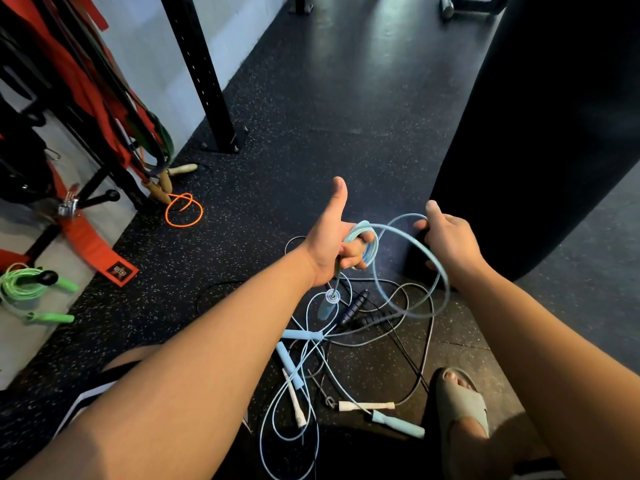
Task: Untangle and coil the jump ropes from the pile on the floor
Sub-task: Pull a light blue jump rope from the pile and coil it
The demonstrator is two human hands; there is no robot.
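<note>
winding seems to be the step in hand: the left hand [332, 244] is closed around a small bundle of finished turns of the light blue rope [412, 258], thumb stuck up out of the way, so the coils stay gathered while more is added. one handle [327, 304] of that rope hangs just below this hand on a short length of cord, dangling free, likely so its weight keeps the start of the coil from slipping. to the right of it, the right hand [446, 237] pinches the top of a wide loop between thumb and fingers, holding it open and apart from the bundle; i judge this is to size the next turn before laying it across.

below both hands the pile [346, 344] lies on the floor [311, 116], with pale blue, white and dark handles and thin cords crossing each other. the loop's lower end runs down into that tangle, so a snag there could drag other ropes up. off to the left of the left hand, well apart, lie a green rope [24, 285] already bundled and an orange rope [183, 209].
</note>
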